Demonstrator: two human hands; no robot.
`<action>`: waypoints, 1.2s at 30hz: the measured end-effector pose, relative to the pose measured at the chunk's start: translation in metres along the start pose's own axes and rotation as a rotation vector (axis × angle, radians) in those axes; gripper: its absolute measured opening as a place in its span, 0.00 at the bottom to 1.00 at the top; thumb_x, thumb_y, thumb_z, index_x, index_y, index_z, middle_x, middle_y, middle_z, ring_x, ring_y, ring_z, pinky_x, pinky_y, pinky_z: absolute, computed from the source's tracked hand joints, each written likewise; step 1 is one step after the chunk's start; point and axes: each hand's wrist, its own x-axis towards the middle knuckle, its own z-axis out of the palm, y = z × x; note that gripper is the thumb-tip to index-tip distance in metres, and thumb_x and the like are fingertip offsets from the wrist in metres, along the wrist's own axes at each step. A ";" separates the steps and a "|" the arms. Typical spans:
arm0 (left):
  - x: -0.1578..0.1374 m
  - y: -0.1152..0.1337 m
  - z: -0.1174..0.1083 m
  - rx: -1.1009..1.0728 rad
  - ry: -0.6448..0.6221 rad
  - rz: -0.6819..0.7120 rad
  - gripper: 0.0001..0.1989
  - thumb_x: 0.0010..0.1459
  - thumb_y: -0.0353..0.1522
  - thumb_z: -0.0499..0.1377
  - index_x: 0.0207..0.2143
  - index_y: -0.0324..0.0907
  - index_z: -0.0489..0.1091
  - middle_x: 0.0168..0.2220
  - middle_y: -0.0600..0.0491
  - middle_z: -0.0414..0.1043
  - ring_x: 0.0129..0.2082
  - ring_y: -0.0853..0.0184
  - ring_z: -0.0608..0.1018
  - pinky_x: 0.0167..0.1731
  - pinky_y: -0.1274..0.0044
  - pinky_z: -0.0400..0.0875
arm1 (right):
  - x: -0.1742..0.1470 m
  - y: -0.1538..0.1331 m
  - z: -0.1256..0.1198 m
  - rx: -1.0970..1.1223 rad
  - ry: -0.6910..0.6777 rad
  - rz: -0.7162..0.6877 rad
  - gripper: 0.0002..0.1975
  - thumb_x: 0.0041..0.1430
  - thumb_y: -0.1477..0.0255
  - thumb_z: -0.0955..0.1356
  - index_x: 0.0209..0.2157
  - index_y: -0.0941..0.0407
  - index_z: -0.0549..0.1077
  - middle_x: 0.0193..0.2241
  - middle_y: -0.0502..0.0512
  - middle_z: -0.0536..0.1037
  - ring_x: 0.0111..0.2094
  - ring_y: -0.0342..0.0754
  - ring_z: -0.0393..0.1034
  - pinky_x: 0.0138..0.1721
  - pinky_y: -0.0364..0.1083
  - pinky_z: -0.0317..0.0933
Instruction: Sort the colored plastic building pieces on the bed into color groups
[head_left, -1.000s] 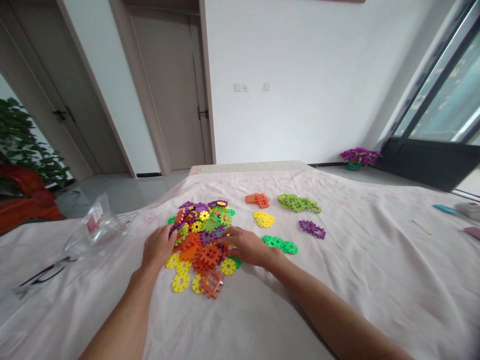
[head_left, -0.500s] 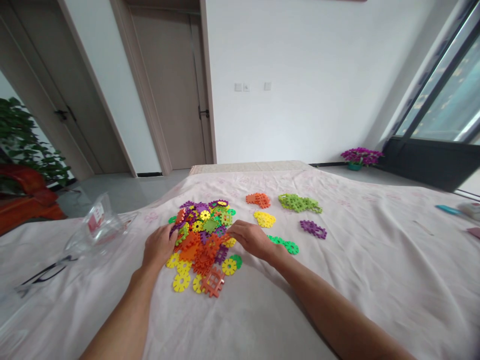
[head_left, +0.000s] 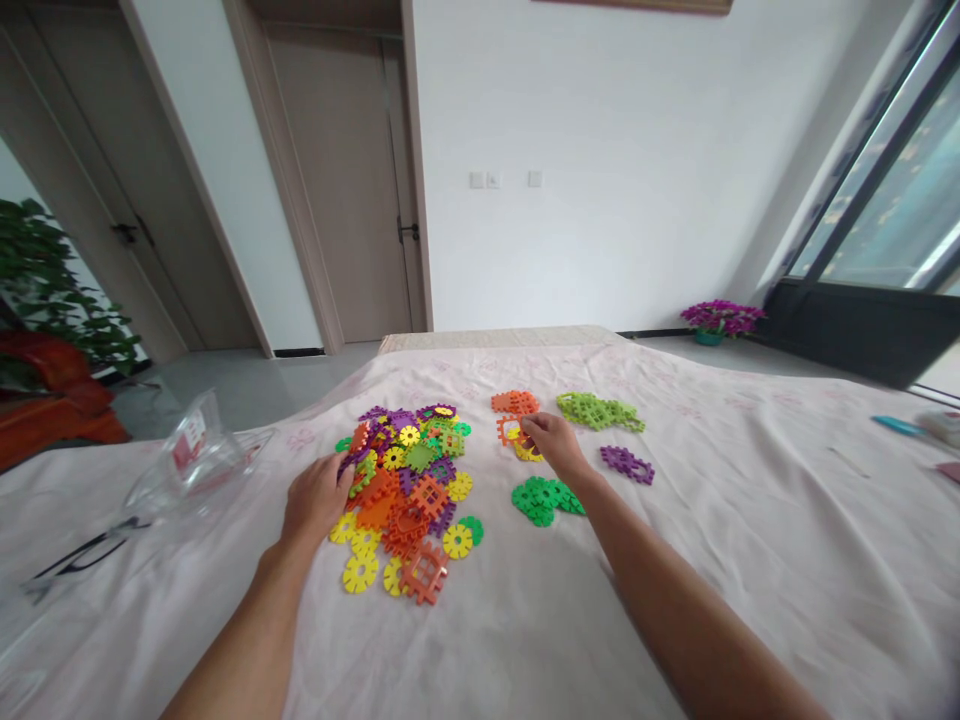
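My right hand (head_left: 559,445) pinches an orange square interlocking toy piece (head_left: 507,430) with a notched edge and open middle. It hangs over a small group of yellow pieces (head_left: 529,453), just in front of an orange group (head_left: 514,402). At the left edge of a mixed heap of plastic pieces (head_left: 420,456) is my left hand (head_left: 319,497). Its thumb and fingers are closed around a purple piece (head_left: 346,464), partly hidden by the hand. Several orange pieces (head_left: 405,525) and yellow flower-shaped discs (head_left: 361,573) lie at the heap's near side.
Light green pieces (head_left: 600,411), purple pieces (head_left: 628,464) and dark green discs (head_left: 538,499) lie in separate groups on the pale cloth (head_left: 540,620). A clear plastic bag (head_left: 196,450) and eyeglasses (head_left: 90,550) are at left. A blue object (head_left: 898,425) lies far right.
My right hand has moved right and away from the heap, carrying an orange square piece to the yellow and orange groups. More green discs now show. My left hand has hardly moved.
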 end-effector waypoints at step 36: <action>0.000 0.000 -0.002 0.031 -0.001 0.002 0.21 0.66 0.39 0.44 0.54 0.42 0.68 0.52 0.48 0.73 0.52 0.63 0.74 0.51 0.74 0.65 | -0.068 -0.037 0.083 -0.555 -0.502 -0.647 0.26 0.47 0.61 0.76 0.48 0.53 0.73 0.46 0.57 0.73 0.48 0.53 0.67 0.47 0.49 0.62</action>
